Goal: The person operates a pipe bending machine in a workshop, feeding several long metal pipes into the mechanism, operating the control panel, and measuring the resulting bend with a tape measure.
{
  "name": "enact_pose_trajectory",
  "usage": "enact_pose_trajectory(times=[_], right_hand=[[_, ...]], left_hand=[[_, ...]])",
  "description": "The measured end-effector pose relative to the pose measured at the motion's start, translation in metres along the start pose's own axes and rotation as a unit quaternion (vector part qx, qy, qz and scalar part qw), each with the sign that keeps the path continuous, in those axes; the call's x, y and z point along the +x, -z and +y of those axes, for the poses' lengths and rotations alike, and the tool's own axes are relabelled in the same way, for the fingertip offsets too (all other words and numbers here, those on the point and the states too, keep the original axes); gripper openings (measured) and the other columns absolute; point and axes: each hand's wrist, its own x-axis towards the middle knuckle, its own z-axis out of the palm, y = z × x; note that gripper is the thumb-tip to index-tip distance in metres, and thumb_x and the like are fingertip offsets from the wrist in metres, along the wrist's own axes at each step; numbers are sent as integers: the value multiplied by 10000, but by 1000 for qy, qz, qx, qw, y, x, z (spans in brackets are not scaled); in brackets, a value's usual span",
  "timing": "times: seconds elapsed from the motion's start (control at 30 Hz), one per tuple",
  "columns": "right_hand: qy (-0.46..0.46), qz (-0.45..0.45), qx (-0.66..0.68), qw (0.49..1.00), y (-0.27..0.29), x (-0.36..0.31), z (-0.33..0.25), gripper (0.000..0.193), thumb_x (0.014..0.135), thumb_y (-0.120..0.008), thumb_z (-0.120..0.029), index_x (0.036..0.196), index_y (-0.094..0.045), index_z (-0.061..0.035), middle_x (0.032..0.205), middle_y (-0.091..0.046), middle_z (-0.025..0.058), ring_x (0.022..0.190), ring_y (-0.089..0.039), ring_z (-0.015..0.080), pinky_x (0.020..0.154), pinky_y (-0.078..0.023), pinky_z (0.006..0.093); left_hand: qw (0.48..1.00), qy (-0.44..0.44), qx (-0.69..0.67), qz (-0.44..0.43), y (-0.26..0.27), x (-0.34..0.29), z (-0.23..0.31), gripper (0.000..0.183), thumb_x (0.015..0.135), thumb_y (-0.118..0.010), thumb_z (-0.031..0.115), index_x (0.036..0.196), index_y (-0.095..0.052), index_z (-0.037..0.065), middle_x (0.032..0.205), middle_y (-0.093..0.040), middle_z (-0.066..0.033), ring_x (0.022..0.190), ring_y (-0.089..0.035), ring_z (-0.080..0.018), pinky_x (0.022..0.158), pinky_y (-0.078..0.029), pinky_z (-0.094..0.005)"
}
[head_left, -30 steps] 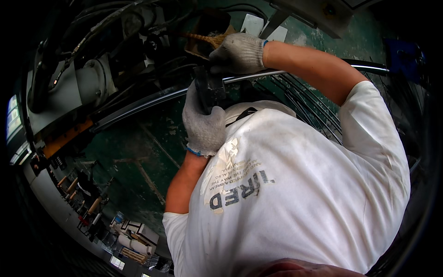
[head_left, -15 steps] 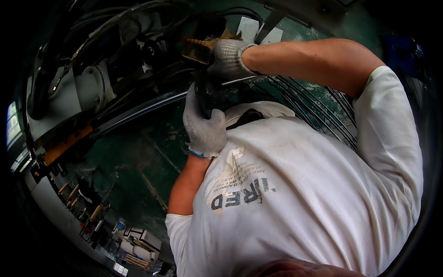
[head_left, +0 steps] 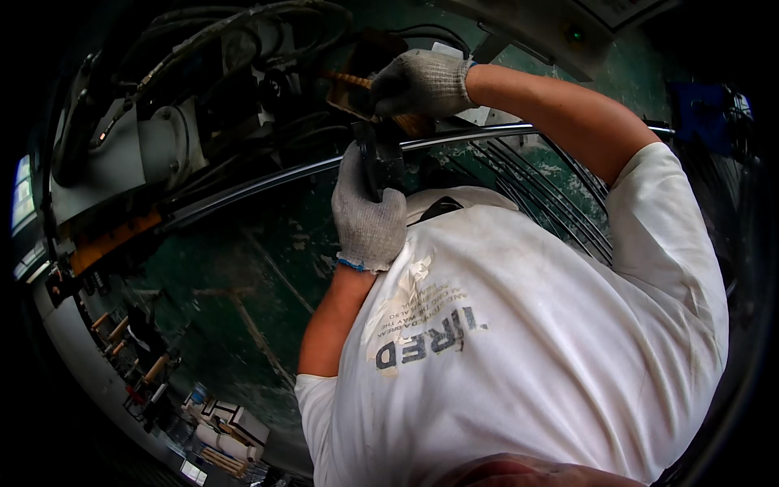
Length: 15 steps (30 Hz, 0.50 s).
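Observation:
My left hand (head_left: pixel 367 215), in a grey knit glove with a blue cuff edge, grips a flat dark block (head_left: pixel 381 162). The thumb lies on its near side, the fingers on the far side. Above the block, my gloved right hand (head_left: pixel 423 83) has its fingers curled over an open brown box (head_left: pixel 349 96). A ribbed yellow-brown stick-like thing (head_left: pixel 350 79) shows to the left of those fingers, and more brown material (head_left: pixel 415 123) shows below them. What the right fingers hold is hidden. A shiny metal tube (head_left: pixel 284 173) passes the block on both sides.
Several dark rods (head_left: pixel 560 195) lie to the right beneath the right arm. Machine parts and hoses (head_left: pixel 243 49) fill the upper left, with an orange bar (head_left: pixel 114 242) below. Wood-handled tools (head_left: pixel 158 368) line the lower left. A blue object (head_left: pixel 702 114) stands far right.
My right hand has moved up and right, away from the block and over the box. My left hand still grips the block, which stands more upright. More of the tube shows.

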Motion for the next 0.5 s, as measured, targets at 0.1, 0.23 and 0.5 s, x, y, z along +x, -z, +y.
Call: enact_pose_trajectory(times=[0.1, 0.23, 0.5], right_hand=[[49, -4, 2, 999, -18, -1, 18, 251, 974, -690, -233, 1183, -791, -138, 1069, -799, 89, 983, -759, 231, 894, -583, 388], [84, -1, 14, 996, -25, -1, 25, 233, 954, -713, -199, 1159, -799, -132, 1100, -794, 82, 1026, -747, 248, 952, -569, 400], [120, -41, 54, 990, -19, 6, 30, 169, 921, -742, -76, 1081, -799, -84, 1039, -775, 106, 957, -738, 258, 912, -595, 401]], left_hand=[[1000, 15, -20, 10, -2, 0, -2, 674, 772, -501, -29, 1446, -520, -61, 1263, -651, -137, 1146, -623, -218, 1049, -488, -326], [1000, 22, -13, -4, -2, 0, 5, 682, 755, -515, -5, 1434, -513, -77, 1202, -650, -169, 1110, -632, -243, 1036, -490, -344], [999, 1, 33, 6, 0, -1, 1, 625, 765, -514, -28, 1388, -558, -47, 1157, -669, -116, 1036, -631, -189, 973, -511, -313]])
